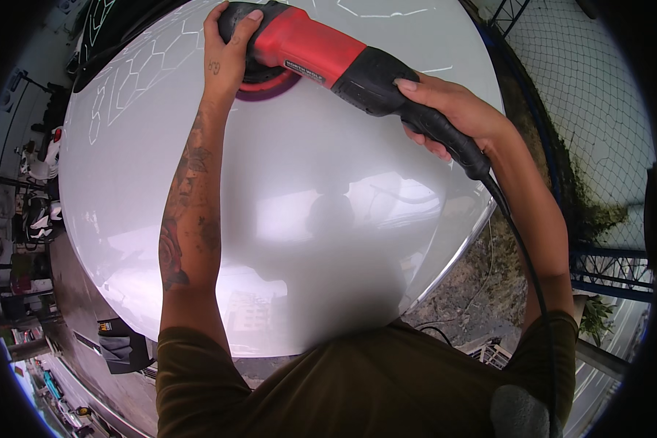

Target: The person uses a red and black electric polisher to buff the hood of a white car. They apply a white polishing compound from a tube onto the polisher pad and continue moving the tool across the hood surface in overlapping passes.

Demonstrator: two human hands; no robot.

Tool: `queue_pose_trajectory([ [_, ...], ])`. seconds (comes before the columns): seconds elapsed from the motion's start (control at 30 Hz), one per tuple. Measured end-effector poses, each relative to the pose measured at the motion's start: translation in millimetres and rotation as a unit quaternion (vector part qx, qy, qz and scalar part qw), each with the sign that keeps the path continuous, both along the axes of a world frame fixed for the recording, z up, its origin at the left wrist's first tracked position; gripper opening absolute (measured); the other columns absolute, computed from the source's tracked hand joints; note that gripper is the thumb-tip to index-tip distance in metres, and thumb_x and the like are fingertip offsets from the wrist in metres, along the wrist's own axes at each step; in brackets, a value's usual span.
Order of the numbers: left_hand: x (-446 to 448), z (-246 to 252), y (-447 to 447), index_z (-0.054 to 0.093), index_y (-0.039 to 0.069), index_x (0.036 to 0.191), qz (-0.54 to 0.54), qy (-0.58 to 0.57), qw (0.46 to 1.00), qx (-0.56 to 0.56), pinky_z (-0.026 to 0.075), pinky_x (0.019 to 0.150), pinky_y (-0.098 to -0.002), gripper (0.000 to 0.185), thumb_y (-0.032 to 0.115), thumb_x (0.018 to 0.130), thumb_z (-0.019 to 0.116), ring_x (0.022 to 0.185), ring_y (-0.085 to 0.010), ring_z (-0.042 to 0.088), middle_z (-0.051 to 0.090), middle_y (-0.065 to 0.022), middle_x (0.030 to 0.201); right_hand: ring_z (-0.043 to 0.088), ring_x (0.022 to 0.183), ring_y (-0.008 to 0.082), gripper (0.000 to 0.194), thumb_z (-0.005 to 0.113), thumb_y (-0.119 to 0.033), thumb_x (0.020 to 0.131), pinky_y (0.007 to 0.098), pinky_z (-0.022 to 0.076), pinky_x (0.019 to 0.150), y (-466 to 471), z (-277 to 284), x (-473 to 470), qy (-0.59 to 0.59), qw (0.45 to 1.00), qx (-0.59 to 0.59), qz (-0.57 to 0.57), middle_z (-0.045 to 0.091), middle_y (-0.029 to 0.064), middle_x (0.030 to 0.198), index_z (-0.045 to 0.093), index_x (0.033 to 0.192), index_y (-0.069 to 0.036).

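Observation:
A red and black corded polisher (313,48) lies across the top of the view, its round pad (270,87) down on a glossy light-coloured car hood (284,180). My left hand (231,46) is wrapped over the black head of the polisher, thumb on top. Further right, my right hand (451,109) grips the black rear handle, thumb along its upper side and fingers curled underneath. The black power cord (525,257) runs from the handle over my right forearm and shoulder. Much of the pad is hidden beneath the tool's head.
The windshield's dark edge (101,52) borders the hood at upper left. Parked motorcycles (39,211) stand at far left, and a dark bag or cloth (121,347) is at lower left. A net (597,98) and a blue metal truss (610,271) are on the right, beside rough ground.

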State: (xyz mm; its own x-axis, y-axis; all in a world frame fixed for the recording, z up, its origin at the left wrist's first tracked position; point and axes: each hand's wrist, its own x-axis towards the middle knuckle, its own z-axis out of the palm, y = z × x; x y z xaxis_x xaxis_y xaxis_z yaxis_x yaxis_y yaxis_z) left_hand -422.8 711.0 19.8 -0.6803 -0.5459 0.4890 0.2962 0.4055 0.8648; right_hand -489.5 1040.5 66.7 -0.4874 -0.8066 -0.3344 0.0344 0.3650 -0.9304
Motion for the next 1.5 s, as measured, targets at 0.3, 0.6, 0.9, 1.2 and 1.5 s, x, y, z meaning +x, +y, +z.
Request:
queue_pose_trajectory([
  [0.3, 3.7, -3.6, 14.1, 0.038, 0.009, 0.154, 0.054, -0.044, 0.997, -0.022, 0.046, 0.109, -0.0384, 0.085, 0.055, 0.089, 0.07, 0.128, -0.0302, 0.055, 0.05, -0.0217, 0.142, 0.055, 0.04, 0.0099, 0.067, 0.062, -0.059, 0.097, 0.0233, 0.0446, 0.034, 14.6, 1.8, -0.1, 0.005, 1.0, 0.014, -0.017, 0.06, 0.0069, 0.067, 0.054, 0.127, 0.001],
  [0.6, -69.4, 0.0, -33.0, 0.044, 0.008, 0.147, -0.027, 0.032, 0.999, -0.021, 0.045, 0.107, -0.0374, 0.066, 0.041, 0.097, 0.069, 0.125, -0.0282, 0.054, 0.053, -0.019, 0.137, 0.056, 0.042, 0.0077, 0.06, 0.064, -0.061, 0.095, 0.0218, 0.0439, 0.036, -16.4, 5.1, -32.8, 0.038, 0.998, -0.009, -0.047, 0.061, 0.004, 0.065, 0.065, 0.106, -0.002],
  [0.9, -120.5, 15.8, -41.4, 0.041, 0.009, 0.15, -0.089, 0.005, 0.996, 0.019, 0.045, 0.106, -0.0374, 0.071, 0.044, 0.096, 0.07, 0.125, -0.0275, 0.054, 0.053, -0.0185, 0.138, 0.052, 0.036, 0.0076, 0.057, 0.056, -0.053, 0.103, 0.0205, 0.0426, 0.031, -21.7, 2.5, -60.1, 0.035, 0.996, -0.046, -0.071, 0.06, 0.005, 0.061, 0.061, 0.107, 0.004],
  [1.2, -106.3, -1.2, 19.2, 0.041, 0.008, 0.15, -0.096, 0.001, 0.995, 0.003, 0.048, 0.104, -0.0386, 0.072, 0.04, 0.093, 0.073, 0.121, -0.0284, 0.057, 0.055, -0.0203, 0.134, 0.053, 0.039, 0.008, 0.057, 0.059, -0.057, 0.1, 0.0219, 0.0416, 0.034, 38.5, -5.8, -32.5, -0.004, 0.996, -0.015, -0.093, 0.061, 0.0046, 0.063, 0.061, 0.115, -0.003],
  [1.5, -19.8, -9.2, 97.8, 0.046, 0.009, 0.147, -0.053, -0.031, 0.998, -0.024, 0.048, 0.106, -0.0403, 0.075, 0.039, 0.087, 0.079, 0.121, -0.0324, 0.06, 0.059, -0.0222, 0.132, 0.053, 0.039, 0.0115, 0.068, 0.06, -0.054, 0.1, 0.0239, 0.043, 0.035, 105.0, -24.0, 28.6, -0.087, 0.993, -0.023, -0.079, 0.059, 0.0094, 0.069, 0.045, 0.144, -0.005],
])
